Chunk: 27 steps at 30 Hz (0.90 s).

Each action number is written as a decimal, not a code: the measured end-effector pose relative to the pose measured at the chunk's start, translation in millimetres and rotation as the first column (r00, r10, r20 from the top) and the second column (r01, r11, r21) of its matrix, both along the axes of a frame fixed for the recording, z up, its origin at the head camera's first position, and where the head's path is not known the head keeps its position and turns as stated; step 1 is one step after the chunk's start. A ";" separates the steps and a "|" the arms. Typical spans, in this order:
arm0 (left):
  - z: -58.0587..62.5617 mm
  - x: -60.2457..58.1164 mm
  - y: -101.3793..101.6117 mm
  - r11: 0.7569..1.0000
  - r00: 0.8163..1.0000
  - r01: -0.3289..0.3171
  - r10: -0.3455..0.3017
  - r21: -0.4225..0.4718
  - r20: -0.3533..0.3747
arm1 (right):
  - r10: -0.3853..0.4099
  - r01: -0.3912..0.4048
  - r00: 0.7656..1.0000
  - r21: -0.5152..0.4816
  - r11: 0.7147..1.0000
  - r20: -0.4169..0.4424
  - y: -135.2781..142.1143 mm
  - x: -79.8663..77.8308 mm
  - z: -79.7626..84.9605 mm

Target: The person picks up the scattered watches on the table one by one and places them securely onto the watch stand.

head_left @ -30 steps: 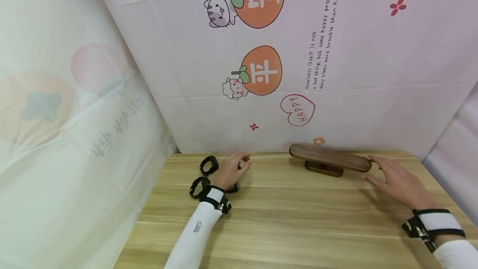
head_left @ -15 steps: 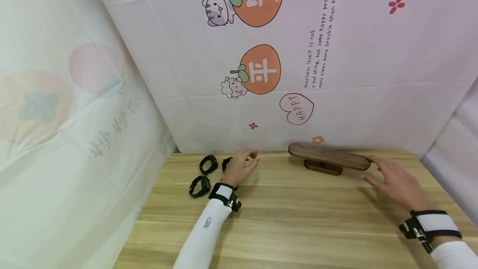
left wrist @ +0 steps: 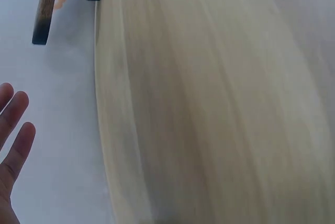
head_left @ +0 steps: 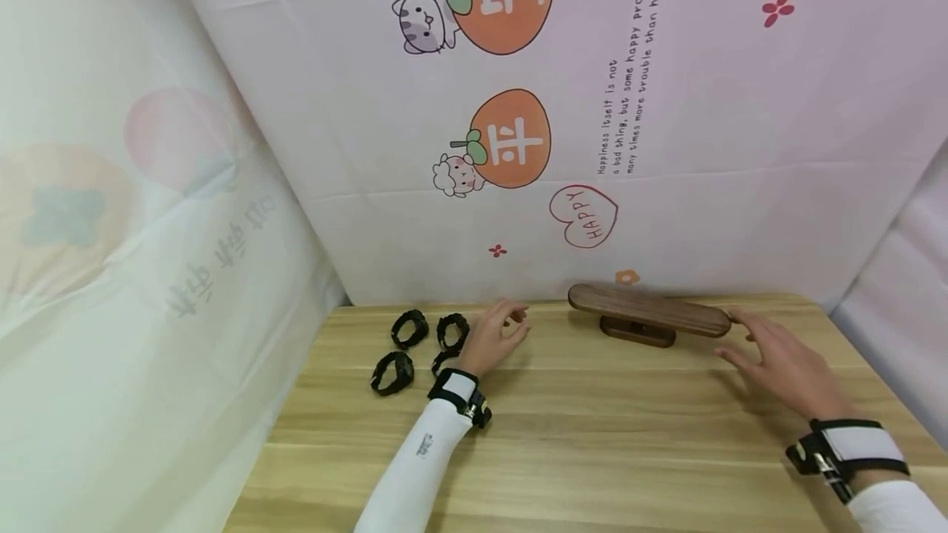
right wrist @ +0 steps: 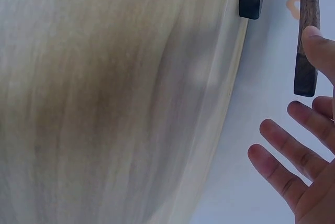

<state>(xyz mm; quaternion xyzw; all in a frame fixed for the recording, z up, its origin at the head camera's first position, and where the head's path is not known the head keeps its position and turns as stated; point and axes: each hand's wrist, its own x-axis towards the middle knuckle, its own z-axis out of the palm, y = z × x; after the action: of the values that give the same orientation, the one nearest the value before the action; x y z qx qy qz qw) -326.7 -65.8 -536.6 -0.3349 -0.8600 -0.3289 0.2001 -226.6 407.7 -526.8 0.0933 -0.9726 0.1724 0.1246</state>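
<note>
A dark wooden stand [head_left: 652,311], with a long rounded bar raised over a small base [head_left: 638,332], stands near the table's back edge. My right hand [head_left: 788,370] is at the bar's right end, fingers spread and fairly straight. In the right wrist view the thumb [right wrist: 319,51] overlaps the bar [right wrist: 308,14], while the other fingers extend past its end. Between the stand and several black wristwatches [head_left: 392,373], my left hand [head_left: 494,341] hovers with loosely bent fingers and nothing in them. It partly covers one nearby watch [head_left: 443,360].
The watches lie in a loose group at the table's back left, including one watch [head_left: 410,329] near the back edge. A printed cloth [head_left: 400,253] hangs directly behind the wooden table [head_left: 592,451]. More cloth [head_left: 244,311] closes in the left side.
My left hand has moved right, away from the watches, uncovering the two it was hiding more fully. The right hand stays at the bar's end, and the stand has not moved.
</note>
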 end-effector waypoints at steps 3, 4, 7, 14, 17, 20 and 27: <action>-2.8 -0.3 7.3 1.000 1.000 0.005 -0.005 0.016 0.003 | 0.002 -0.002 1.000 -0.010 1.000 -0.004 -0.1 0.4 -1.1; -3.1 -0.4 9.8 1.000 1.000 0.006 -0.006 0.023 0.004 | 0.002 -0.002 1.000 -0.013 1.000 -0.006 -0.2 0.6 -1.6; -3.1 -1.1 16.9 0.999 1.000 0.016 -0.017 0.052 0.011 | -0.005 0.005 1.000 -0.022 1.000 -0.018 -0.2 1.3 -2.3; 0.7 -3.3 31.2 0.997 0.999 0.009 -0.012 0.081 0.031 | -0.025 0.024 0.999 -0.034 0.999 -0.037 1.4 2.2 -6.3; 1.5 -4.8 36.3 0.996 0.999 0.007 -0.010 0.084 0.041 | -0.026 0.025 0.999 -0.042 0.999 -0.037 1.4 2.6 -8.8; 2.0 -6.0 40.4 0.996 0.999 0.006 -0.011 0.090 0.049 | -0.027 0.025 0.999 -0.051 0.998 -0.038 1.3 2.7 -10.3; 2.8 -5.8 45.6 0.998 0.998 0.001 -0.005 0.071 0.064 | -0.047 0.043 0.998 -0.091 0.995 -0.039 1.4 0.3 -12.1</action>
<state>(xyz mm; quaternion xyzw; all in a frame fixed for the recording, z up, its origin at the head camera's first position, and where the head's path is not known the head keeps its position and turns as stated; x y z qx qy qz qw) -332.5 -20.1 -533.8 -0.3182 -0.8533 -0.3700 0.1836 -226.3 409.1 -538.9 0.0690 -0.9629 0.2113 0.1527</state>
